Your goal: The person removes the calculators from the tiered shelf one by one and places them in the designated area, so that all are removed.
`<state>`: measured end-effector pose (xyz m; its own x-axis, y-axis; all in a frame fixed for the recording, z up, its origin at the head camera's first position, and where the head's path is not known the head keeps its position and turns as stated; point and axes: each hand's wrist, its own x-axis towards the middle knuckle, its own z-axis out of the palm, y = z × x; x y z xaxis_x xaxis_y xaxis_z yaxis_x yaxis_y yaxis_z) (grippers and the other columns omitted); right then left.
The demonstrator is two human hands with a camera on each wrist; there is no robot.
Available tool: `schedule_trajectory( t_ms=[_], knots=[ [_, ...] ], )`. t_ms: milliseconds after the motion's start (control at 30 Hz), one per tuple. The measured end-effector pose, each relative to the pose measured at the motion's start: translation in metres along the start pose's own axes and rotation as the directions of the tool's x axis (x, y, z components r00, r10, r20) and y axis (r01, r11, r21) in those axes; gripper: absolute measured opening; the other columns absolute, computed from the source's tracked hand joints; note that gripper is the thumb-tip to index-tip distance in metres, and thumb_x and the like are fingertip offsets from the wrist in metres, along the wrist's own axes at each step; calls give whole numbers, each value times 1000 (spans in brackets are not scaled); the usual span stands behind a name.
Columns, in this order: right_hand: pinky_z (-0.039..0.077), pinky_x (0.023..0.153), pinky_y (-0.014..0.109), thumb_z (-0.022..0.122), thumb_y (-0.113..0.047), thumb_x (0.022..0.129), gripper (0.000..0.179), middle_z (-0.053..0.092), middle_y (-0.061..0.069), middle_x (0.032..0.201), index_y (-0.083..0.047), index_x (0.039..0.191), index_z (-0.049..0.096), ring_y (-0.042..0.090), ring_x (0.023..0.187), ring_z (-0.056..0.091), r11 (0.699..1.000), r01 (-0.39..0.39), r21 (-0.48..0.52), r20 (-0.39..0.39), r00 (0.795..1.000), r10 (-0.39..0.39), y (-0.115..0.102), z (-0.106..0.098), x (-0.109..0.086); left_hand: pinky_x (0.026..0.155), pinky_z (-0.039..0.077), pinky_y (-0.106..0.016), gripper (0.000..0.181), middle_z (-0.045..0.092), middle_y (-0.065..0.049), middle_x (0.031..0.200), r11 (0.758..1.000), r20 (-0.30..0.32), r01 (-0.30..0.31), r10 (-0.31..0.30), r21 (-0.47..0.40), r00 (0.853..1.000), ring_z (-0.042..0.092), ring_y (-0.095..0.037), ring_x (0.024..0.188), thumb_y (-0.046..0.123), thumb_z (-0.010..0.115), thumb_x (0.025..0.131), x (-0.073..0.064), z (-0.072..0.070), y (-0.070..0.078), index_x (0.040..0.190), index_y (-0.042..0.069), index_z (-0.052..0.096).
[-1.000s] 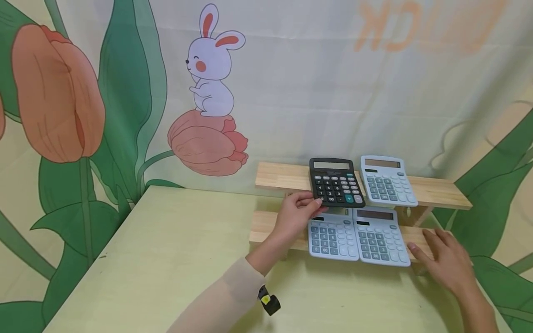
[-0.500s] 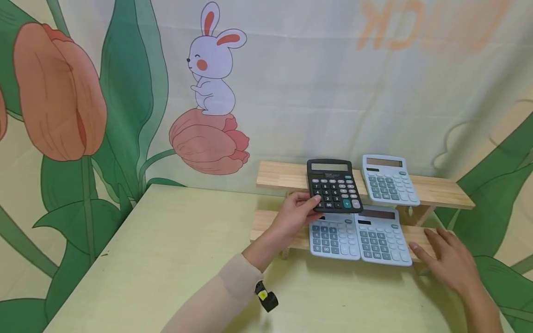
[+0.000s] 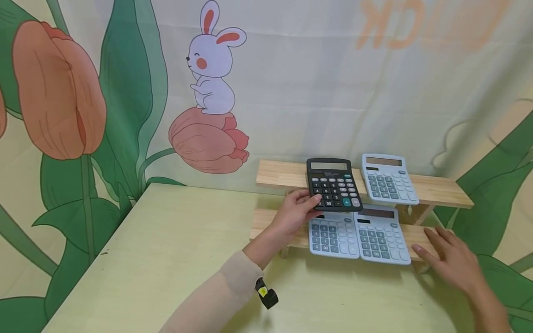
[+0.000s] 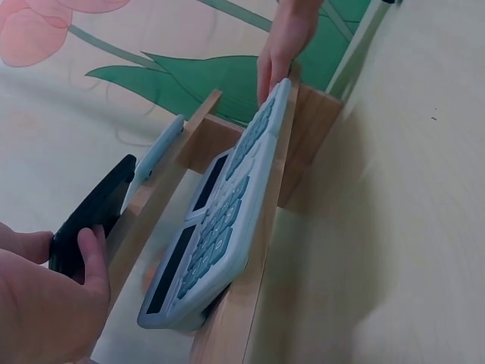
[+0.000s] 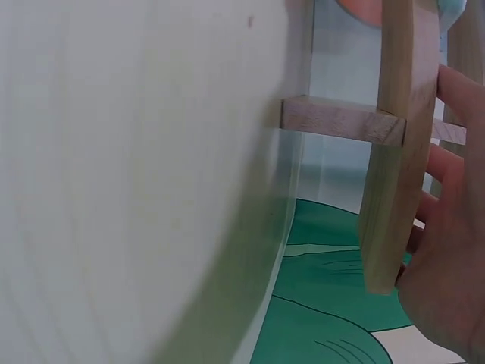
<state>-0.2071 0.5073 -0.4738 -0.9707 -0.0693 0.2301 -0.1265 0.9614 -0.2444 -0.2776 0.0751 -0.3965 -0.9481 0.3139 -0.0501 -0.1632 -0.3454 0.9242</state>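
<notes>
My left hand (image 3: 292, 213) pinches a black desk calculator (image 3: 333, 185) by its lower left corner, thumb on the front near the keys. The calculator leans over the upper board (image 3: 283, 175) of a two-tier wooden stand, its lower edge overlapping a light blue calculator below in the head view. In the left wrist view, fingers show behind the black calculator (image 4: 95, 205). My right hand (image 3: 451, 256) rests on the right end of the lower board (image 3: 418, 238), fingers extended and holding nothing; the right wrist view shows its fingers along that board (image 5: 405, 167).
Another light blue calculator (image 3: 389, 179) leans on the upper board, right of the black one. Two more, a left one (image 3: 333, 236) and a right one (image 3: 382, 235), stand side by side on the lower board. The pale table (image 3: 175, 249) extends left; a printed curtain (image 3: 300, 83) hangs behind.
The black calculator has shifted slightly left and down in my left hand's grip, then stayed nearly still. My right hand has slid a little to the right along the lower board.
</notes>
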Motion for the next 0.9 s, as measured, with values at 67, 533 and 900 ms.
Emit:
schedule_trajectory(
  t_ms=[67,533,900],
  knots=[
    [28,102,84,60,-45,106,74,32,44,156,6,156,42,70,138,29,1000,16,10,-22,1000,-15,-1,1,1,96,60,-30,41,70,-15,128,1000,3,-4,4,-4,1000,70,-25,117,14,67,106,0,-1,1,142,-3,56],
    [22,104,86,59,-45,106,75,29,43,158,6,157,40,69,144,22,999,3,37,-50,999,-1,-3,5,-3,99,60,-36,39,70,-15,128,995,104,-22,12,94,995,71,-25,115,11,65,107,-18,-21,9,143,-1,56],
    [23,104,86,59,-45,106,74,31,43,158,6,156,41,67,146,22,1000,1,30,-62,998,1,-3,8,-2,100,59,-39,40,67,-18,132,945,145,-90,46,315,988,71,-24,114,11,63,108,-56,-93,48,146,0,55]
  ],
)
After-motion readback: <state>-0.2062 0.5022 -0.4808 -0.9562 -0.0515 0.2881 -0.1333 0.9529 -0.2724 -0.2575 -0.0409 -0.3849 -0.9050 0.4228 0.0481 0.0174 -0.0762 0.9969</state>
